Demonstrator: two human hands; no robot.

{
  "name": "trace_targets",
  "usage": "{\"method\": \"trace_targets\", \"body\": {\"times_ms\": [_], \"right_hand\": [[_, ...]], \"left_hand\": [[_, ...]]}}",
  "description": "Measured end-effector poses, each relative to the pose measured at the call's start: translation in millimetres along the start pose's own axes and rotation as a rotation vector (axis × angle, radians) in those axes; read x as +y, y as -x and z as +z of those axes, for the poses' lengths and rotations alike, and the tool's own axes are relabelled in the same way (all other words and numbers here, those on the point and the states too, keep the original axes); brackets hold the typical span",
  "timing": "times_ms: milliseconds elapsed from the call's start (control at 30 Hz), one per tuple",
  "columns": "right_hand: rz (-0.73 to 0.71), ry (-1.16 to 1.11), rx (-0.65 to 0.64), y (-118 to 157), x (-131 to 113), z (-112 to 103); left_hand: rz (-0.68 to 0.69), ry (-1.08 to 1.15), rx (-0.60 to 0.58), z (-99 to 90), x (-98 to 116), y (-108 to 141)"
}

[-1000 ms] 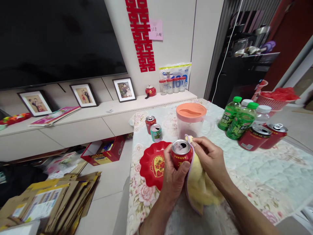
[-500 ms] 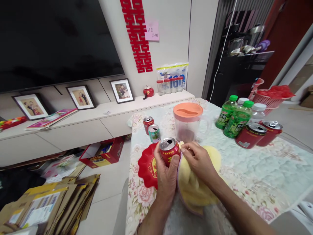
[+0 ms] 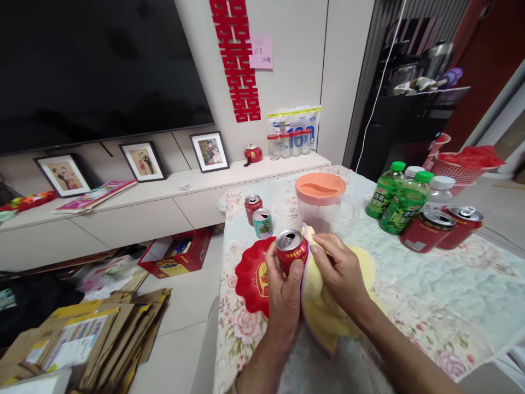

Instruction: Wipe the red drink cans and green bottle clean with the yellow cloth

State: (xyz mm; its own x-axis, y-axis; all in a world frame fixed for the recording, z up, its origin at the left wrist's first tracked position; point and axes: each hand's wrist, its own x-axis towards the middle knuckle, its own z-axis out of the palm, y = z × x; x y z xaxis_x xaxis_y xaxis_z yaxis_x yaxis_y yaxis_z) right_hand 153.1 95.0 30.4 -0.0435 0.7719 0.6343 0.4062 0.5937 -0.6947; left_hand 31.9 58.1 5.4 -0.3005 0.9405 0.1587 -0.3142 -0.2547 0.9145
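Note:
My left hand point(image 3: 285, 290) is wrapped round a red drink can point(image 3: 292, 254), its opened top tilted up toward me. Beside it, my right hand point(image 3: 342, 271) pinches a yellow cloth point(image 3: 318, 295) with a purple edge, whose upper part touches the can's right side. The rest of the cloth hangs down below the hand. Partly behind the left hand lies a red scalloped plate point(image 3: 250, 279) with a gold print. Just beyond stand a small red can point(image 3: 253, 209) and a green can point(image 3: 262, 223). A clear pitcher with an orange lid point(image 3: 320, 186) is behind my hands.
On the table's right are green-capped bottles point(image 3: 404, 205), clear bottles with white caps point(image 3: 441, 191) and two larger red cans point(image 3: 426, 230). The floral tablecloth point(image 3: 246, 328) covers the table. Flattened cardboard point(image 3: 110, 334) and a red box point(image 3: 176, 254) are on the floor at left.
My right hand has raised the cloth's edge higher beside the can. The left hand still grips the can, and the whole view has shifted slightly.

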Motion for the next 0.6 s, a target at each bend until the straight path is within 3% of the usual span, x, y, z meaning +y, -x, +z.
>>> {"method": "trace_targets", "body": {"times_ms": [333, 433, 600], "right_hand": [[0.081, 0.056, -0.303, -3.7, 21.5, -4.3], [0.1, 0.044, -0.279, -4.7, 20.7, -6.4], [0.123, -0.043, -0.132, -7.3, 4.6, -13.6]], "left_hand": [[0.095, -0.088, 0.035, -1.0, 5.1, -1.9], [0.095, -0.101, 0.012, 2.6, 8.8, -1.1], [0.097, -0.129, -0.016, 5.6, 8.9, -1.5]]}}
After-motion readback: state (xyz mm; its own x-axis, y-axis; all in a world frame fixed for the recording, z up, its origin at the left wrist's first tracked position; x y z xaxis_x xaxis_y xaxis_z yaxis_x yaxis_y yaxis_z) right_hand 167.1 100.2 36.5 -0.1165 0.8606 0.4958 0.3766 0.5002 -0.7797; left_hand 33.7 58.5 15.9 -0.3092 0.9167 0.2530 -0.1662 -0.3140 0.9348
